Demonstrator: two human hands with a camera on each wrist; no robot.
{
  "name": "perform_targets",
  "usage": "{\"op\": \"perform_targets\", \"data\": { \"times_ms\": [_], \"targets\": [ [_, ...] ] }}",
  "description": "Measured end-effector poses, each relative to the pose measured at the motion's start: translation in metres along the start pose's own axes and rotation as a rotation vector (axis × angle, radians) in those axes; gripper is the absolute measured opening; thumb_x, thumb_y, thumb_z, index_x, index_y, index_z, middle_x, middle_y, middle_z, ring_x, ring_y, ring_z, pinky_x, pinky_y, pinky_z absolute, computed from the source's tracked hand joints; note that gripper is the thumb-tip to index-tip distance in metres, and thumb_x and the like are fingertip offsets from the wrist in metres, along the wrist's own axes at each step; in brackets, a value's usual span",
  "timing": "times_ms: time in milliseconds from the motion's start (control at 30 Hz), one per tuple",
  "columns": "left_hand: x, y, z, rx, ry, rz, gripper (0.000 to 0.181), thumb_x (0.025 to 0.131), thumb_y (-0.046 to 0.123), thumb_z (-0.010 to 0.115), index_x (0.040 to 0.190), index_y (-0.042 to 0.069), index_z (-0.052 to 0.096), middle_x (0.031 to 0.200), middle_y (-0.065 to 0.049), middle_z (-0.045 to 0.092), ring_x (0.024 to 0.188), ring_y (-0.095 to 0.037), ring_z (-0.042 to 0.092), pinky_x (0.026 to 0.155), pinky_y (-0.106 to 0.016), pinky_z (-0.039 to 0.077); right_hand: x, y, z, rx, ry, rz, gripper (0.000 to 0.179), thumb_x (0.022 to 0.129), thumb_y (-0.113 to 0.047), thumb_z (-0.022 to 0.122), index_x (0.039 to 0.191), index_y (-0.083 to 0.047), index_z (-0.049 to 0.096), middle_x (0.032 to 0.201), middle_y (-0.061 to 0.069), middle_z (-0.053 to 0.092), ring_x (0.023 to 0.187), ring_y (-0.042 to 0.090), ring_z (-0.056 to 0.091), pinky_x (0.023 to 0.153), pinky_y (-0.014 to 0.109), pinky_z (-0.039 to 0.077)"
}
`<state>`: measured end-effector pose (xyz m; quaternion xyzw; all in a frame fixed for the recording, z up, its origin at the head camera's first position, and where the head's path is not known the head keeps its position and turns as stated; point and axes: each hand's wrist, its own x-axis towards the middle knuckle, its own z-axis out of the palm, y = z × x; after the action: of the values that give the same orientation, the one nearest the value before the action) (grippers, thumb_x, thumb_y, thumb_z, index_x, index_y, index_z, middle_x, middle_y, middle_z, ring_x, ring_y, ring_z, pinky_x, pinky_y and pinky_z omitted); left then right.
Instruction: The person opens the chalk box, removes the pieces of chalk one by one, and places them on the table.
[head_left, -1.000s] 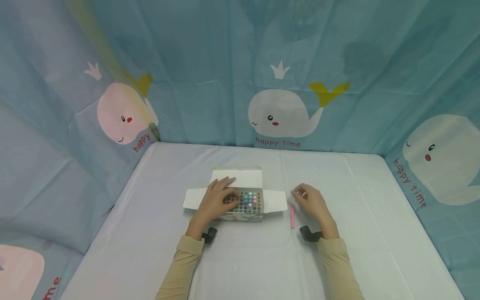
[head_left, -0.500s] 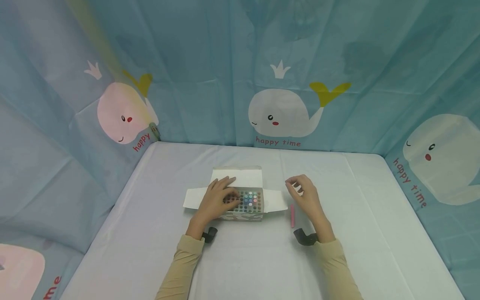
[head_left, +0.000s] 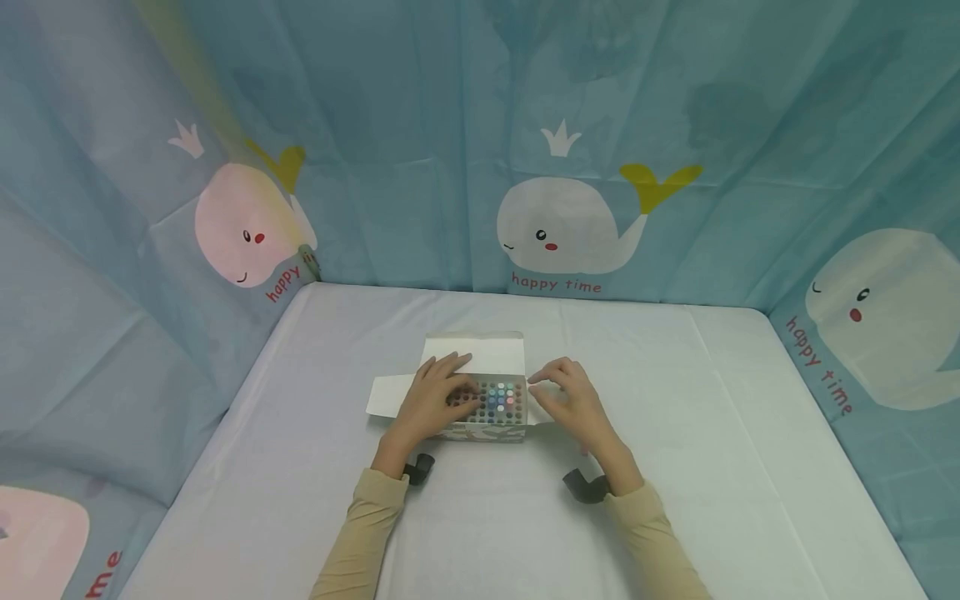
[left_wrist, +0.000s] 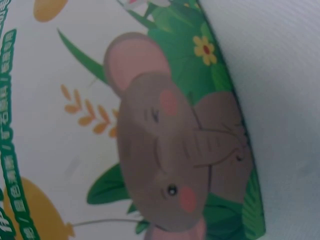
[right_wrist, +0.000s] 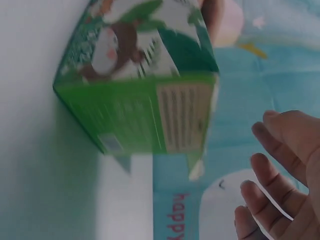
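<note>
An opened cardboard box (head_left: 491,433) stands mid-table, holding a tray (head_left: 518,414) full of round holes. Coloured chalks (head_left: 501,401) fill several holes right of centre. My left hand (head_left: 429,402) lies over the box's left part, fingers spread, holding nothing visible. At the box's right end hovers my right hand (head_left: 576,407), thumb and fingers apart and bent; the right wrist view shows nothing in its fingers (right_wrist: 272,172). A pink chalk (head_left: 584,452) on the table is mostly hidden under the right wrist. An elephant print (left_wrist: 165,135) covers the box's front in the left wrist view.
The box's back flap (head_left: 480,354) and left flap (head_left: 387,395) are folded outward; the right flap is mostly covered by my right hand. White cloth (head_left: 510,533) covers the table. A blue whale-print curtain (head_left: 420,225) hangs behind it and at both sides.
My right hand has moved left from beside the pink chalk, over the right flap to the box's end, covering most of that chalk. My left hand has stayed in place.
</note>
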<state>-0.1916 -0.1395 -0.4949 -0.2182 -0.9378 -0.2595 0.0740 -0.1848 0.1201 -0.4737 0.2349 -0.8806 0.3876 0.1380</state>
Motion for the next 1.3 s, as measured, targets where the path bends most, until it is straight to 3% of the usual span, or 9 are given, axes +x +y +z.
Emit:
{"op": "perform_targets", "data": {
  "times_ms": [167, 333, 800, 1300],
  "targets": [
    [-0.001, -0.002, 0.002, 0.012, 0.006, 0.004, 0.016, 0.083, 0.044, 0.066, 0.091, 0.03, 0.067, 0.143, -0.002, 0.042, 0.137, -0.027, 0.029, 0.119, -0.047, 0.013, 0.0, -0.008, 0.015, -0.026, -0.035, -0.073, 0.013, 0.08, -0.017, 0.073, 0.092, -0.015, 0.068, 0.097, -0.003, 0.054, 0.093, 0.015, 0.048, 0.077, 0.034, 0.05],
    [-0.002, -0.002, 0.003, 0.019, 0.013, 0.011, 0.016, 0.083, 0.045, 0.065, 0.091, 0.031, 0.067, 0.143, -0.003, 0.043, 0.137, -0.027, 0.03, 0.119, -0.048, 0.013, 0.004, -0.013, 0.028, -0.055, -0.043, -0.092, 0.016, 0.079, -0.019, 0.075, 0.093, -0.016, 0.069, 0.096, 0.0, 0.053, 0.091, 0.017, 0.045, 0.073, 0.032, 0.048],
    [-0.002, -0.001, 0.002, 0.014, 0.029, 0.037, 0.017, 0.082, 0.043, 0.067, 0.092, 0.029, 0.067, 0.142, -0.003, 0.043, 0.136, -0.028, 0.031, 0.118, -0.049, 0.014, 0.015, -0.02, 0.046, -0.174, -0.056, -0.007, 0.017, 0.082, -0.025, 0.071, 0.096, -0.016, 0.071, 0.097, 0.003, 0.053, 0.087, 0.02, 0.044, 0.073, 0.032, 0.044],
    [-0.001, 0.0, 0.0, 0.019, 0.017, 0.022, 0.015, 0.083, 0.042, 0.067, 0.091, 0.03, 0.067, 0.142, -0.003, 0.043, 0.137, -0.028, 0.03, 0.119, -0.048, 0.014, 0.018, -0.025, 0.048, -0.206, -0.106, 0.069, 0.015, 0.083, -0.023, 0.068, 0.096, -0.018, 0.071, 0.094, 0.0, 0.052, 0.085, 0.018, 0.041, 0.071, 0.03, 0.038]
  ]
}}
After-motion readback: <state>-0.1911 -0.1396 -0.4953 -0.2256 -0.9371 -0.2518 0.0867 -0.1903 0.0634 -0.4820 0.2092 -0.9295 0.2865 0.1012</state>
